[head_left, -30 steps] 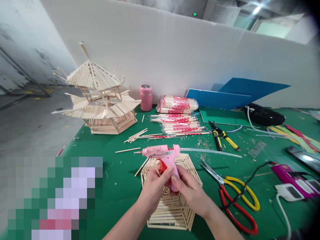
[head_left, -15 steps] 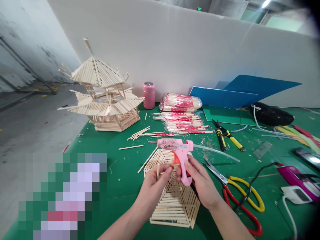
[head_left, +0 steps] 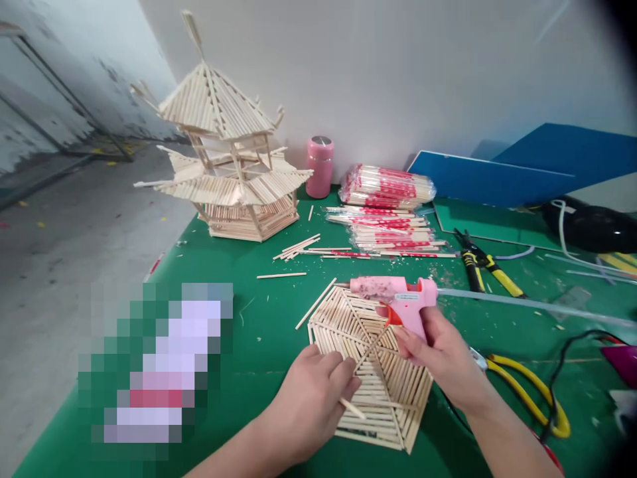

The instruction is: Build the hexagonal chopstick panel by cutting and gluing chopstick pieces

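Glue gun [head_left: 393, 297] is sitting gripped in the right hand [head_left: 442, 355] over the stick panel [head_left: 371, 365], while the left hand [head_left: 311, 398] is apparently pinching a thin stick [head_left: 352, 408].

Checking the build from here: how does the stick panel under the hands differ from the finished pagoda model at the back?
The stick panel lies flat on the green table, a single hexagonal layer; the pagoda model stands upright with two tiered roofs and a spire. The panel sits under the left hand and the right hand, which holds the glue gun; the pagoda stands untouched. Both are pale wooden sticks.
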Demonstrator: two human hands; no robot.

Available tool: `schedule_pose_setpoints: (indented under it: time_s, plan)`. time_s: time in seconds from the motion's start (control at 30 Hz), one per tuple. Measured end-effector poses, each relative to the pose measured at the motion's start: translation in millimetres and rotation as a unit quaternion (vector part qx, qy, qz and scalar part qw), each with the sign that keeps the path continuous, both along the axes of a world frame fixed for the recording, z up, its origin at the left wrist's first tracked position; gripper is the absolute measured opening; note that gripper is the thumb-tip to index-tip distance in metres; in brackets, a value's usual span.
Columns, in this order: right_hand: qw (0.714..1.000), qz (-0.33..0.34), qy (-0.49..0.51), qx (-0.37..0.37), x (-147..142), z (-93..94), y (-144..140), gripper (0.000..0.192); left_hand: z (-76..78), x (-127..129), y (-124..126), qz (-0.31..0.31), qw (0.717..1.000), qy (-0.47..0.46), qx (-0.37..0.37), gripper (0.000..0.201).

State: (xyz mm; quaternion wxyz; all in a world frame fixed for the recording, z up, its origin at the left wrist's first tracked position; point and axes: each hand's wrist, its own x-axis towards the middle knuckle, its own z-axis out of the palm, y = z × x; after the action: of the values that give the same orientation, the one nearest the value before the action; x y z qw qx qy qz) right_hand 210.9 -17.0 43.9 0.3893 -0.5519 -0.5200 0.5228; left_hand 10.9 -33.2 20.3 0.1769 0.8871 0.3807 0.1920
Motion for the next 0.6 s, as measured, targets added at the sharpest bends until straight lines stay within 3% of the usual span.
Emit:
schedule_pose_setpoints:
  time_s: [0.13, 0.3, 0.47, 0.6]
  plan:
    - [1.000, 0.009, -0.008, -0.018, 1.5, -5.8, 0.3, 0.031, -7.8, -2.5, -4.0, -0.017, 1.000, 0.017, 0.016, 0.023]
    - [0.998, 0.045, -0.025, -0.034, 0.1, -0.8, 3.9, 0.024, -8.3, -3.4, -6.5, 0.004, 0.999, 0.009, 0.035, 0.020]
    - [0.976, 0.069, -0.207, 0.019, -4.6, 8.1, 11.3, 0.025, -4.2, -5.4, -7.2, 0.051, 0.998, 0.029, 0.010, 0.034]
    - [0.949, 0.076, -0.298, 0.073, -7.6, 11.6, 15.8, 0.022, -6.3, -7.6, -5.0, 0.070, 0.996, 0.047, -0.007, 0.027]
